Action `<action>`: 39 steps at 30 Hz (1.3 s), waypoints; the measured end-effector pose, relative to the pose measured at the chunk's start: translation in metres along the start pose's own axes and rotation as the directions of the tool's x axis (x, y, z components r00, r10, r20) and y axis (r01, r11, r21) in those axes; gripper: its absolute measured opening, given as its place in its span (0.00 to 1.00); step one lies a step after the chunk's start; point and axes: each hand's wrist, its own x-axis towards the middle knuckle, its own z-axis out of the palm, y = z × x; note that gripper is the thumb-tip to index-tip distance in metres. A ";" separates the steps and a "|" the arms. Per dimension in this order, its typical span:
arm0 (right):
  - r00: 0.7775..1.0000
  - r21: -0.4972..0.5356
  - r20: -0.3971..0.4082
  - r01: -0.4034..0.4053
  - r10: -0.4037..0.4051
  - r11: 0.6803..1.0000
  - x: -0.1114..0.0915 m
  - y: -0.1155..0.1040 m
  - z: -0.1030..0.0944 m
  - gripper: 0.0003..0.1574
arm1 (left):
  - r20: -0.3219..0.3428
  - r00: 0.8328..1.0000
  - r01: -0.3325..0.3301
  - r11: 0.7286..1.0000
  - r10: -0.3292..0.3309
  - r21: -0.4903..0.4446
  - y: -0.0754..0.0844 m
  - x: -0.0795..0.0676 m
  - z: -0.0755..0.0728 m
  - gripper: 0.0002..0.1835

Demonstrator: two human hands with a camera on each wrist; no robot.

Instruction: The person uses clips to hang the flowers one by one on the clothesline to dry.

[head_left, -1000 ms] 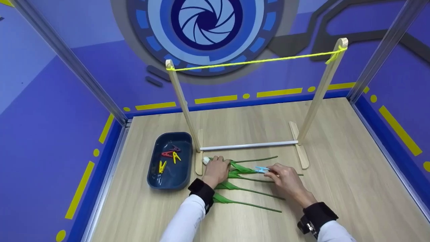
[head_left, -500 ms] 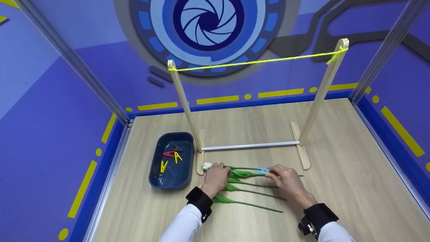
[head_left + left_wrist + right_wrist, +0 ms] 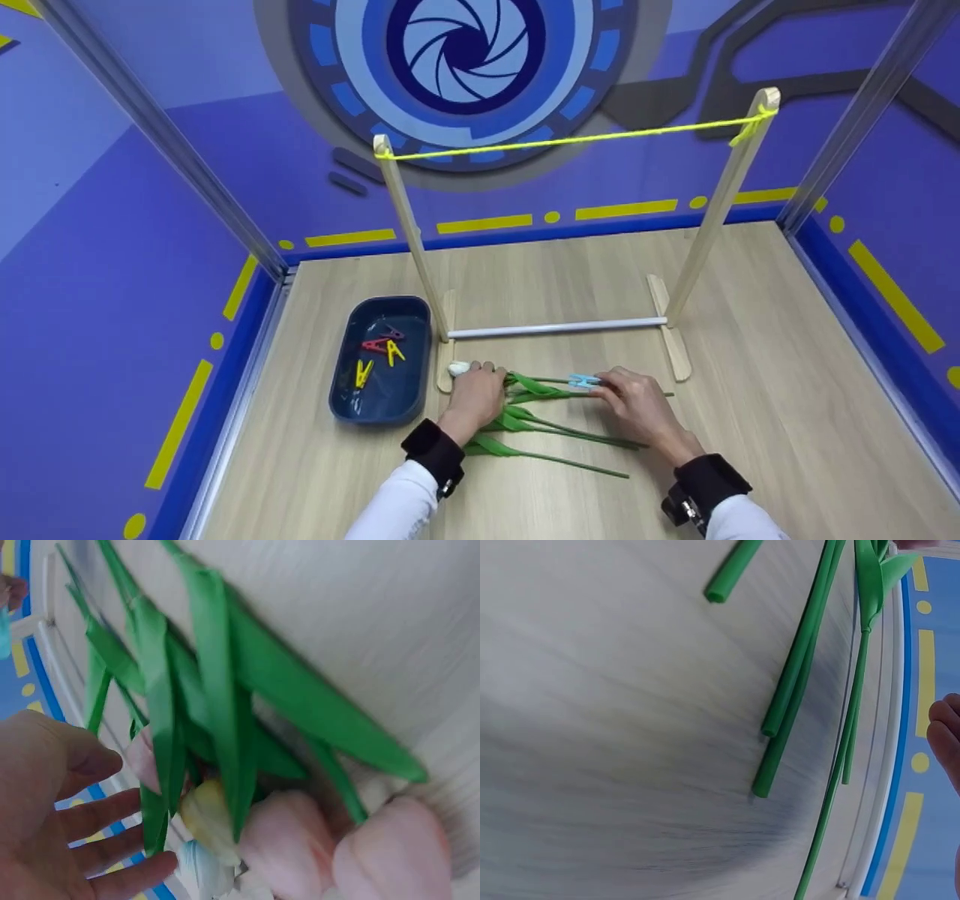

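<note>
Several artificial tulips with green leaves lie side by side on the table, stems (image 3: 574,463) pointing right. My left hand (image 3: 476,396) lies over their heads, covering most of them in the head view; a white tulip (image 3: 458,368) peeks out past the fingers. In the left wrist view its fingers are extended against the leaves, near a yellow tulip (image 3: 210,821) and pink tulips (image 3: 394,859). My right hand (image 3: 641,405) pinches a light blue clothespin (image 3: 583,381) above the two farthest stems. Only its fingertips (image 3: 946,724) show in the right wrist view.
Left of the flowers stands a dark blue tray (image 3: 343,390) holding several clothespins (image 3: 363,373), yellow, red and purple. Behind them is a wooden frame with two posts (image 3: 705,225), a white bottom rod (image 3: 559,328) and a yellow string (image 3: 570,139) across the top. Purple-blue panels enclose the table.
My left hand has shifted slightly left and toward me. The tulip stems have regrouped, two close together at the back and two close together in the middle. My right hand keeps the clothespin nearly still.
</note>
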 end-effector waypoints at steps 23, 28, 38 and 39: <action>1.000 -0.003 0.009 0.019 -0.018 1.000 0.001 0.004 -0.005 0.10 | 0.115 0.991 -0.067 0.997 0.071 -0.031 0.000 0.035 0.016 0.07; 0.999 -0.007 0.007 0.036 -0.036 0.999 -0.001 0.006 -0.004 0.11 | 0.031 0.996 -0.086 0.996 0.087 -0.026 0.005 0.034 0.022 0.07; 1.000 -0.031 0.026 0.019 -0.018 0.999 0.001 0.006 -0.009 0.10 | -0.046 0.996 -0.079 0.996 0.076 -0.050 0.002 0.035 0.021 0.07; 1.000 -0.037 0.024 0.014 -0.013 0.999 0.003 0.006 -0.010 0.10 | -0.056 0.996 -0.071 0.995 0.068 -0.063 0.002 0.036 0.020 0.08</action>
